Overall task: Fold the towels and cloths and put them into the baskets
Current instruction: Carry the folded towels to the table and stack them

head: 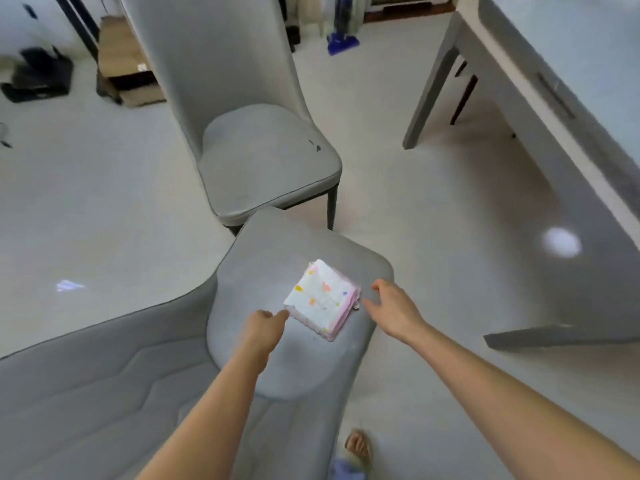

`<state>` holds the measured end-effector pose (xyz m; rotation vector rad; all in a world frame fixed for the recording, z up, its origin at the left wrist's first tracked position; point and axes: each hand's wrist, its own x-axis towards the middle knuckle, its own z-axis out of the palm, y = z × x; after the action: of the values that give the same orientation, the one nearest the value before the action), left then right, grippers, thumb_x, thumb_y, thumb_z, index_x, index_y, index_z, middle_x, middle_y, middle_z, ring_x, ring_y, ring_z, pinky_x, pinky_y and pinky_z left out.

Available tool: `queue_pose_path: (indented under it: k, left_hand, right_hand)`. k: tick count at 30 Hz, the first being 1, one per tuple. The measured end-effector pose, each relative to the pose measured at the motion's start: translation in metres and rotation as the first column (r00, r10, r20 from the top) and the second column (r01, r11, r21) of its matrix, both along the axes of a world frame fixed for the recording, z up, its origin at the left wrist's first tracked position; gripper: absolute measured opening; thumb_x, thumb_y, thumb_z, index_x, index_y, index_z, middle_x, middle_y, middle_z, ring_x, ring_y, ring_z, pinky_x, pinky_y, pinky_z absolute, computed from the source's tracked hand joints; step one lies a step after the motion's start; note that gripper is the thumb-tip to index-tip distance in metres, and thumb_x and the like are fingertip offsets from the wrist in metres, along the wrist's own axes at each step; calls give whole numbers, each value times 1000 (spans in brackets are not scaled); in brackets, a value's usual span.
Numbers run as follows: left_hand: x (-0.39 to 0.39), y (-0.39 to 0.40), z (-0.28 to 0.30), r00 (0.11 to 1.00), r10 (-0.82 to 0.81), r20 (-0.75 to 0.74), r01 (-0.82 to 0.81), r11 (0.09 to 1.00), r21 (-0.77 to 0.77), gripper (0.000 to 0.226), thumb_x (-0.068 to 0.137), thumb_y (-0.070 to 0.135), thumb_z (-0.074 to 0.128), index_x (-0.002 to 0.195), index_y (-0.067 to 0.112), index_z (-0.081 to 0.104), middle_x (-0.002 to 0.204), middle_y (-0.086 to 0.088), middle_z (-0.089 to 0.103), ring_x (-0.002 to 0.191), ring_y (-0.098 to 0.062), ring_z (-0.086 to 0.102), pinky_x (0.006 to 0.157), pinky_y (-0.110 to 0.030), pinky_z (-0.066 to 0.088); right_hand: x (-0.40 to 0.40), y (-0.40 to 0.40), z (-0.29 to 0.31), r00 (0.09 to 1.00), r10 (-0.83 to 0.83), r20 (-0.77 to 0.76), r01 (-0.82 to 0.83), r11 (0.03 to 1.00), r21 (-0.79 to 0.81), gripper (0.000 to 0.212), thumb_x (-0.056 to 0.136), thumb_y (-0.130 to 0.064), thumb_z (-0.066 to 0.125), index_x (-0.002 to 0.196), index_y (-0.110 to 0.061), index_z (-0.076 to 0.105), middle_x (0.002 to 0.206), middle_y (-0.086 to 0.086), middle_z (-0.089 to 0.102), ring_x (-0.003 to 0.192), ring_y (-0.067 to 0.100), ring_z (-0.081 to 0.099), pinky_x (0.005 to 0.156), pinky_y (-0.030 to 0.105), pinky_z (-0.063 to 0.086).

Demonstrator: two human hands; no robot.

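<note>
A small folded cloth (323, 296), white with coloured spots and a pink edge, lies as a neat square on the seat of the near grey chair (277, 358). My left hand (265, 327) is just left of the cloth, one finger stretched out to its near-left corner. My right hand (391, 306) hovers right beside the cloth's right edge with relaxed fingers, holding nothing. No basket is in view.
A second grey chair (263, 161) stands just beyond the near one. A grey table (571, 98) fills the right side, its legs on the pale floor. Cardboard (121, 64) and dark items (38, 77) lie at the far left. My bare foot (358, 445) shows at the bottom.
</note>
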<state>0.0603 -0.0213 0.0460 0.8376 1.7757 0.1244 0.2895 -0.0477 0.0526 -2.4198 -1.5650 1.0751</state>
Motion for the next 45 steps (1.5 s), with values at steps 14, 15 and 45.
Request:
queue_pose_path:
  k: [14, 15, 45]
  left_hand:
    - [57, 22, -170, 753, 584, 303, -545, 812, -209, 103, 49, 75, 70, 127, 11, 55, 119, -11, 67, 96, -25, 65, 67, -26, 49]
    - [56, 24, -170, 761, 564, 322, -521, 826, -216, 94, 56, 73, 71, 125, 11, 56, 116, -9, 68, 97, -25, 66, 71, -27, 50]
    - [213, -200, 188, 13, -934, 357, 845, 201, 496, 16, 91, 36, 63, 97, 22, 66, 96, 7, 72, 81, 0, 68, 78, -22, 56]
  right_hand:
    - [-12, 117, -188, 985, 137, -103, -141, 990, -30, 71, 76, -59, 67, 122, -8, 49, 123, 12, 54, 115, 30, 51, 91, 37, 43]
    - [-14, 115, -190, 984, 91, -154, -97, 995, -34, 68, 75, -57, 69, 120, -9, 50, 120, 10, 56, 111, 29, 54, 89, 36, 44]
    - [-7, -364, 200, -364, -343, -866, 931, -125, -342, 51, 79, -14, 63, 129, -3, 56, 121, 16, 65, 106, 27, 66, 90, 35, 54]
